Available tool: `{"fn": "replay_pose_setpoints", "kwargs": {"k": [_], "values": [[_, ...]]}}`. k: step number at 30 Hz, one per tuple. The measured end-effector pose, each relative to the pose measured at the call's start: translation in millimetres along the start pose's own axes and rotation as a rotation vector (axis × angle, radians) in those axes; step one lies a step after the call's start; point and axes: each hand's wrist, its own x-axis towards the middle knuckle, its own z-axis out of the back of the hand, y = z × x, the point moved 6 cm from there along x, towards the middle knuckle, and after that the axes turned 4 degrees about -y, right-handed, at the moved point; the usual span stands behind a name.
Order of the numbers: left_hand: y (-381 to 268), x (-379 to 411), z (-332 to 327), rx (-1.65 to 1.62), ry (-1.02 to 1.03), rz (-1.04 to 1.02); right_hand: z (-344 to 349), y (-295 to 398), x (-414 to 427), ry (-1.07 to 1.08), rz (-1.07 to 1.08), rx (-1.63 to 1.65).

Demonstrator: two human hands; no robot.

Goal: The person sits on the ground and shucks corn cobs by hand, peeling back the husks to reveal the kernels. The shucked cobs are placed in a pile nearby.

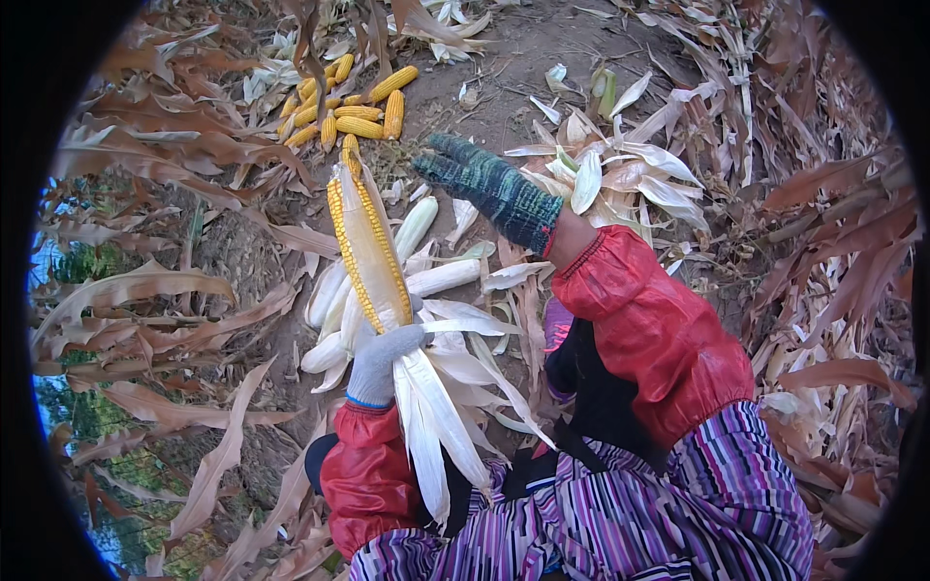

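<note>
My left hand [385,359], in a pale grey glove, grips a partly husked ear of corn [370,254] near its base. Yellow kernels show along both sides of the ear, a strip of pale husk still covers its middle, and peeled husk leaves [436,436] hang below the hand. To the right of the ear, my right hand [490,185], in a dark green knitted glove, is stretched out with nothing visible in it. Its fingers point up and to the left. Several ears in the husk [445,277] lie on the ground under and beside the held ear.
A pile of husked yellow corn ears [360,128] lies on the soil beyond the held ear. Loose husks [617,174] are heaped past my right hand. Dry corn stalks and leaves [167,283] crowd the left, and more dry leaves [843,327] cover the right.
</note>
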Motion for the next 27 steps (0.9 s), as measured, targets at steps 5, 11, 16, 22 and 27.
{"fn": "replay_pose_setpoints", "kwargs": {"k": [5, 11, 16, 22, 27], "values": [[-6, 9, -25, 0.084, -0.023, -0.076, -72, -17, -9, 0.189, -0.033, 0.374], [-2, 6, -19, -0.056, 0.08, -0.141, -72, 0, -16, 0.062, -0.194, 0.264], [19, 11, -12, -0.214, 0.093, -0.135, -72, 6, -28, -0.163, 0.769, -0.633], [-3, 12, -26, -0.034, -0.031, -0.165, -73, 6, -22, -0.16, 0.097, -0.269], [-15, 12, -31, -0.005, -0.046, -0.186, -73, -4, -18, -0.265, -0.06, 0.108]]}}
